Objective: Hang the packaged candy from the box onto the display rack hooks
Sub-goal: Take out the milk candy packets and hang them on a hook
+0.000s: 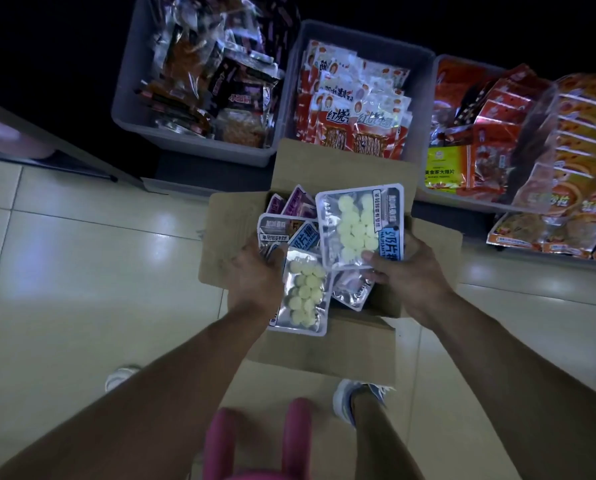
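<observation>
Still at the pick-up step: my right hand [404, 271] pinches one candy pack [360, 225], my left hand [255, 268] grips several more, all over the open box [428, 244]. No rack hooks in view, likely past 12 o'clock; next I find a hook and thread a pack's hang hole onto it.

We've got a glossy tiled floor [81, 271] here. An open cardboard box [358, 348] sits right on it. Our sneakers [345, 400] too.
</observation>
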